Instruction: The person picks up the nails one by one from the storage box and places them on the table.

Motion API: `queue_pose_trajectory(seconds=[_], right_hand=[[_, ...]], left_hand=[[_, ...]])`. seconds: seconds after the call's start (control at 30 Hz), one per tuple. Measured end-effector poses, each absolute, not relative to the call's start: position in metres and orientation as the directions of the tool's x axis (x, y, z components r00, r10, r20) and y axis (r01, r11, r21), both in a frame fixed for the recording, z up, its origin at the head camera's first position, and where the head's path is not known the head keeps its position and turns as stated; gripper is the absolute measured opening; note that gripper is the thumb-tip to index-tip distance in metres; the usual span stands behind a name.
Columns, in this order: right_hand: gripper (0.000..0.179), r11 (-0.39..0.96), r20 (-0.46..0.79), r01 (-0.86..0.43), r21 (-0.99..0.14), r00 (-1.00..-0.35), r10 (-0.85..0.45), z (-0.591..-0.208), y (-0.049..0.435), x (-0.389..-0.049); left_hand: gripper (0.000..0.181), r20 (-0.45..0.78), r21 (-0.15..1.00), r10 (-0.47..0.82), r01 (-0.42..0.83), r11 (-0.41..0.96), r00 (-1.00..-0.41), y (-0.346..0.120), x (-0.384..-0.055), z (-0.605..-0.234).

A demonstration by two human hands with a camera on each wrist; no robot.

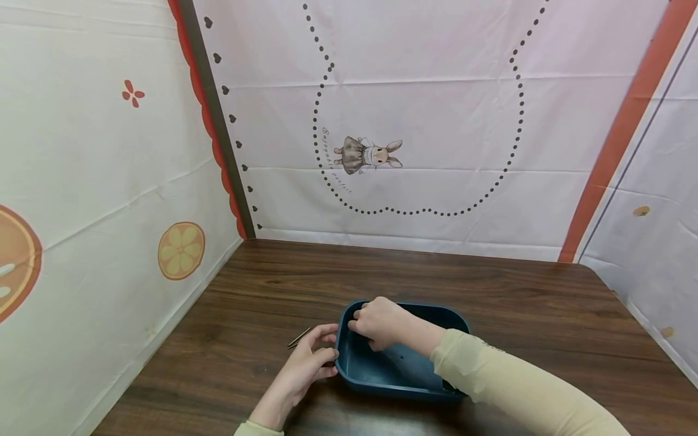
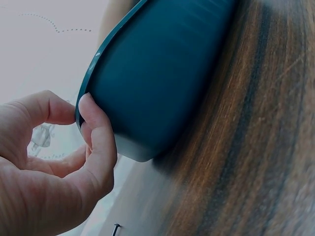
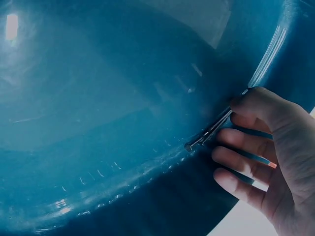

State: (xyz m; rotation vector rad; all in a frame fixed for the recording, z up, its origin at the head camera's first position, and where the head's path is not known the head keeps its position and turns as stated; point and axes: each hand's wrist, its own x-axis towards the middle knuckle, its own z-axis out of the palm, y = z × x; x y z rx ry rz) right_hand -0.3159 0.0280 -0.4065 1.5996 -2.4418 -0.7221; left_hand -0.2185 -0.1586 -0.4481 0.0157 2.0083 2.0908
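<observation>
A dark blue plastic basin (image 1: 403,384) sits on the wooden table. My left hand (image 1: 311,363) pinches its left rim; in the left wrist view the fingertips of that hand (image 2: 54,162) meet at the edge of the basin (image 2: 152,73). My right hand (image 1: 384,324) reaches inside, near the far left corner. Seen from the right wrist, thin metal nails (image 3: 211,130) lie along the basin's lower corner, their upper ends between the fingertips of the right hand (image 3: 266,147). Their exact number is hard to make out.
Further nails (image 1: 299,337) lie on the table (image 1: 262,309), just left of the basin beside my left hand. One nail head (image 2: 116,226) shows low in the left wrist view. Printed cloth (image 1: 425,121) hangs behind the table and along both sides.
</observation>
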Motion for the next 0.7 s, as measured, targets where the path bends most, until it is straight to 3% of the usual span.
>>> queue_pose_trajectory(seconds=[0.7], right_hand=[[0.020,0.288,-0.123,-0.793,0.537,-0.411,-0.903,-0.418,0.032,-0.312]], left_hand=[[0.059,-0.168,0.985,0.179,-0.172,-0.007,-0.969,-0.156,-0.218,-0.451]])
